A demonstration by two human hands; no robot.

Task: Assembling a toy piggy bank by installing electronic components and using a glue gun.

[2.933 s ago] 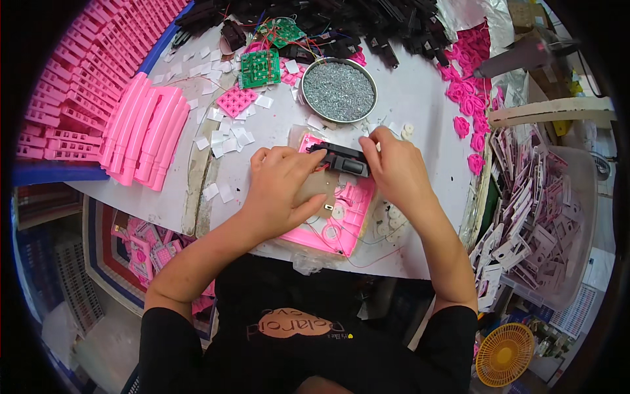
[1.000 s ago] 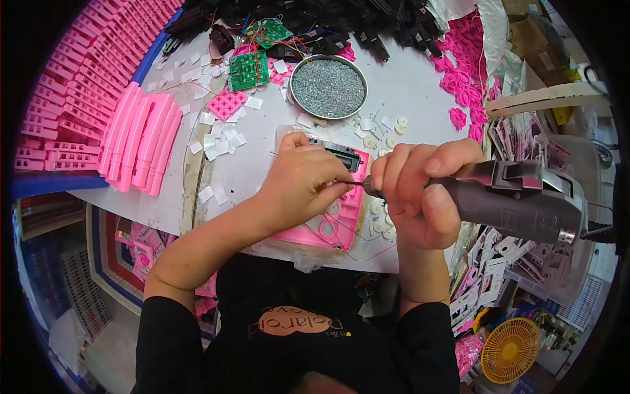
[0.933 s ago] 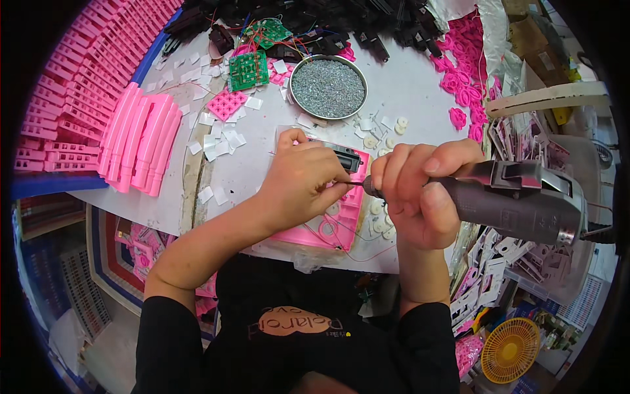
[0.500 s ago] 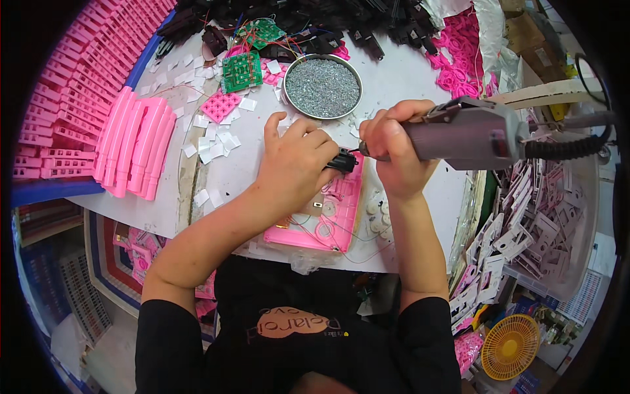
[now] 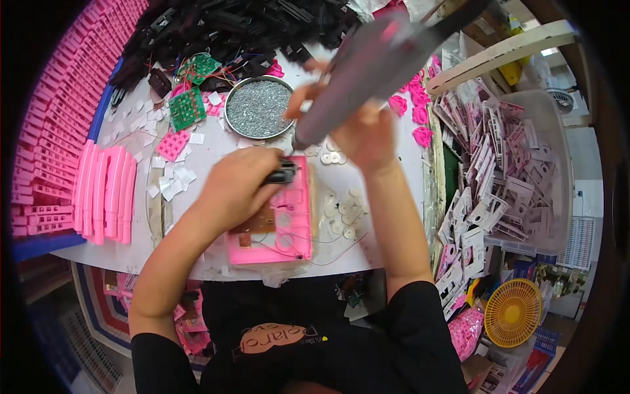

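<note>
My left hand [image 5: 239, 187] presses a black plastic part [image 5: 283, 172] against the upper end of an open pink plastic case [image 5: 298, 226]. Inside the case are a brown circuit board [image 5: 259, 222] and thin wires. My right hand [image 5: 367, 134], blurred, is around a grey electric screwdriver [image 5: 367, 72]; the tool hides part of the fingers, and some fingers show beyond it near the bowl. The screwdriver slants, its tip close above the black part. A round metal bowl [image 5: 228, 118] full of small screws stands just beyond my left hand.
Stacked pink casings [image 5: 105, 190] line the left side. Green circuit boards [image 5: 187, 108], white paper squares [image 5: 174, 180] and a heap of black parts [image 5: 230, 33] lie farther back. White discs [image 5: 341, 213] are right of the case. A bin [image 5: 558, 197] of pale plates stands at right.
The view has shifted, so the bench appears farther left. My right hand has swung the screwdriver from nearly level to a steep slant. My left hand still holds the black part on the case.
</note>
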